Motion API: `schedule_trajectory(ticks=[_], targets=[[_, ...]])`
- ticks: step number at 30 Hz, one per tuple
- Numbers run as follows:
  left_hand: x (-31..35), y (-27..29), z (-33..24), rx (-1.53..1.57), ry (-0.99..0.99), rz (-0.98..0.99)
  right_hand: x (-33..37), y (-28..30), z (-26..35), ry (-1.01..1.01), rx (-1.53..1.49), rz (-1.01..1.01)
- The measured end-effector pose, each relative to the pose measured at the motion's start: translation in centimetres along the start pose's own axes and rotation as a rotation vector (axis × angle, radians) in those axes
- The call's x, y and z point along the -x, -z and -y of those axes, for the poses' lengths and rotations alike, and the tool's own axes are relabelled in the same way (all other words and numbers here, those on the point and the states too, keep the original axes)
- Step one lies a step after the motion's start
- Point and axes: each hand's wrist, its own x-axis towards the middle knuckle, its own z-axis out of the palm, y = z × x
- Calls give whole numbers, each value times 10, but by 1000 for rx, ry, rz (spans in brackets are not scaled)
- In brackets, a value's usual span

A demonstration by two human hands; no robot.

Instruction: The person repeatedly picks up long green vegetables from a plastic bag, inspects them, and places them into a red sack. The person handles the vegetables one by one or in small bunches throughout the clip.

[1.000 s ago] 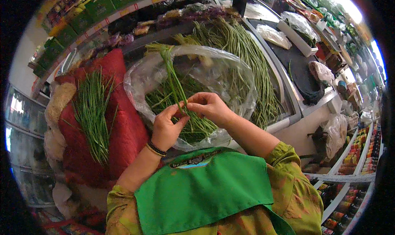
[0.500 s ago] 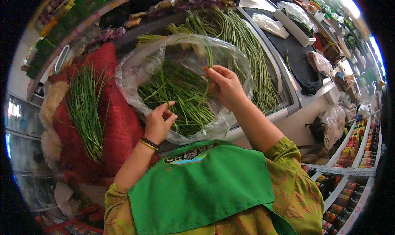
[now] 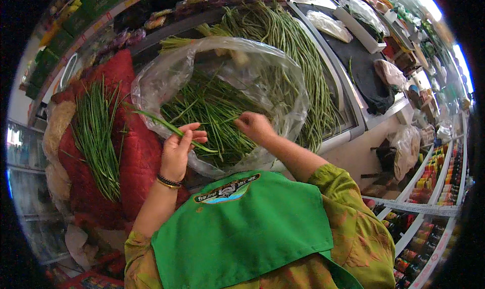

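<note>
A few long, flat green chives (image 3: 160,120) lie across my left hand (image 3: 179,150), pinched between thumb and fingers over the near left rim of a clear plastic bag (image 3: 164,79). Loose chives (image 3: 212,112) fill the wide-open bag. Above their right side is my right hand (image 3: 256,128), somewhat blurred, its fingertips drawn together; what they hold, if anything, cannot be made out. To the left, a neater bundle of chives (image 3: 98,137) rests on a dark red quilted cloth (image 3: 144,160).
Long green yard-long beans (image 3: 295,49) drape over the glass-topped counter behind and right of the bag. A black mat (image 3: 361,61) with plastic-bagged goods lies farther right. Shelves of jars (image 3: 429,203) stand at the right. Green boxes (image 3: 98,3) are stacked at the far left.
My right hand has come down and left, away from the raised strand it was pinching. The left hand has turned palm up and now has chives in it, pointing to the left.
</note>
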Motion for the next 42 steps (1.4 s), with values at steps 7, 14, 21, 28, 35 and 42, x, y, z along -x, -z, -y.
schedule_trajectory(ticks=[7,14,21,28,35,42], targets=[[5,5,3,128,-35,-58,-11,42,-59,-126,716,70],[5,-9,1,129,11,-49,-8,85,-11,-76,-355,35],[-1,-23,-4,180,82,-3,15,79,46,-199,-1086,188],[-3,-44,-16,178,79,-65,39,47,68,-52,-931,484],[5,-36,-19,221,69,-71,46,35,56,-260,-1093,358],[15,-24,-7,159,70,-70,24,23,-8,-462,-683,-151]])
